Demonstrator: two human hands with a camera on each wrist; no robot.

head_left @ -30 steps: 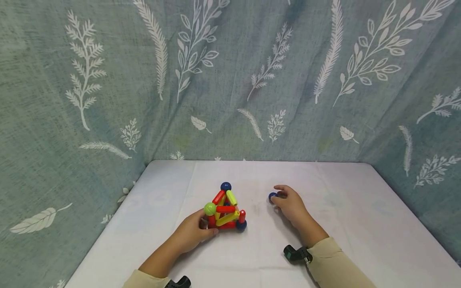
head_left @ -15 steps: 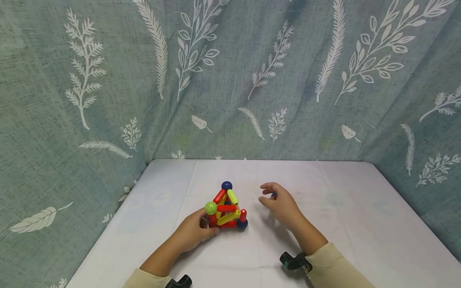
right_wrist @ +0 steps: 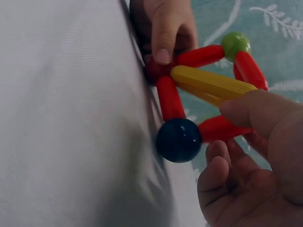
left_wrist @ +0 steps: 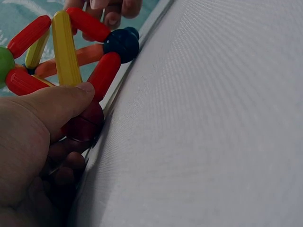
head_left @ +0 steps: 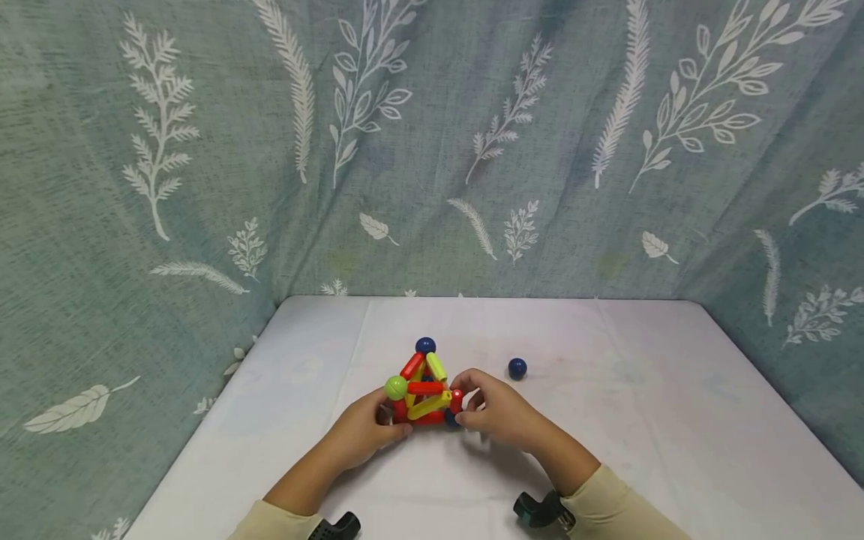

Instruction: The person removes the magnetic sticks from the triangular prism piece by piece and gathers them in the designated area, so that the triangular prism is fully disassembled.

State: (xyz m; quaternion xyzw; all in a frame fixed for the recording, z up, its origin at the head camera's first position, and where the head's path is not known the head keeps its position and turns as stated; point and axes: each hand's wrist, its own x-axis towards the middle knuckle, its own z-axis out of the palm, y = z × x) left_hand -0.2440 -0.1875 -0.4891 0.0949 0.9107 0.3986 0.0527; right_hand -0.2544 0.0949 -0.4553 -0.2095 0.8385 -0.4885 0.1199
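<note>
A frame of magnetic building rods and balls stands on the table in the head view, its rods red, yellow and orange. A green ball sits at its upper left corner. My left hand holds its lower left corner, the thumb over a dark red ball. My right hand is at the lower right corner, thumb and fingers about a red rod that rises from a blue ball. In the right wrist view, the right thumb covers the end of a yellow rod; the exact contact is partly hidden.
One loose blue ball lies on the white-covered table, behind and right of the frame. A green leaf-patterned curtain encloses the back and sides. Dark wrist cameras are strapped at both sleeves.
The right hand has left the loose blue ball on the table and moved left to the frame's lower right corner. The left hand keeps its hold on the frame.
</note>
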